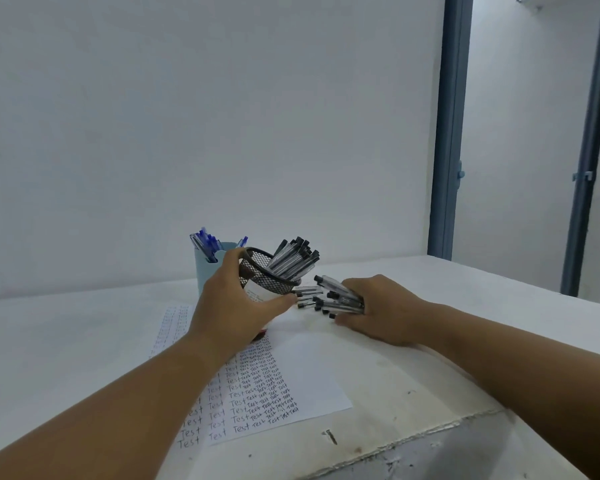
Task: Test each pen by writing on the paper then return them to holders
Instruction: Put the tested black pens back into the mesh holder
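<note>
My left hand (238,303) grips a black mesh holder (262,273) and tilts it to the right; several black-capped clear pens (293,259) stick out of its mouth. My right hand (378,310) grips a bundle of black-capped pens (336,299) on the table just right of the holder, their caps pointing left. A few more of these pens (307,295) lie loose between holder and bundle. Behind my left hand stands a light blue holder (207,271) with several blue pens (205,242). A white paper (291,375) covered in rows of "Test" lies under my left forearm.
The white table (430,393) ends in a chipped front right edge and corner. A white wall rises close behind the holders. A blue door frame (451,133) stands at the back right.
</note>
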`<state>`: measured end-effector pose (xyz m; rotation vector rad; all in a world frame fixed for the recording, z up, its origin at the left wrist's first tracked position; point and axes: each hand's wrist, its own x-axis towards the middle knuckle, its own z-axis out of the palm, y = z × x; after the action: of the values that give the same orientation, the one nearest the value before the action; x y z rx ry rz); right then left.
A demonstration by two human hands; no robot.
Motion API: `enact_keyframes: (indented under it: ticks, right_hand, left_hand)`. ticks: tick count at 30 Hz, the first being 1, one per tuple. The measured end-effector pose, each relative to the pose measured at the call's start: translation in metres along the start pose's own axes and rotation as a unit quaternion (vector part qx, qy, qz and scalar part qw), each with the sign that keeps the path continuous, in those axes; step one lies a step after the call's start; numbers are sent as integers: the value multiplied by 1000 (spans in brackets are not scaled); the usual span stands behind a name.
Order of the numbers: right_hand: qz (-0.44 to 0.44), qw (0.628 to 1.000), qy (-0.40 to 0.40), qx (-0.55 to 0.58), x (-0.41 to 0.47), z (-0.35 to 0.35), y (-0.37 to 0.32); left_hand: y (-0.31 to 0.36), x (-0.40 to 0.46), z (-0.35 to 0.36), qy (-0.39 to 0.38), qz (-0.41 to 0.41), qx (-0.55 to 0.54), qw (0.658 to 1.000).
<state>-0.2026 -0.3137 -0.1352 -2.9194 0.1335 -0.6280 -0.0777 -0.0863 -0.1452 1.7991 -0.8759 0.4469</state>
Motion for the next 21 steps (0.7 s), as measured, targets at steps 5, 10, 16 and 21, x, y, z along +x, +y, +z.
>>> enact_keyframes:
  ticks: [5,10,16,21]
  right_hand:
    - [54,991,65,108,14,-12,-3]
    - [71,931,163,318,41,-32,-23]
    - [62,833,310,454,78,-65,-62]
    - [55,749,403,524,98,-84,-102]
  left_hand:
    - [-2,3,0,22,-28,-35,999]
    - [-5,5,-3,42,-44,-34,998]
    - [-8,6,-4,49,-60,-23,997]
    - [-7,7,-2,43,-61,-3,997]
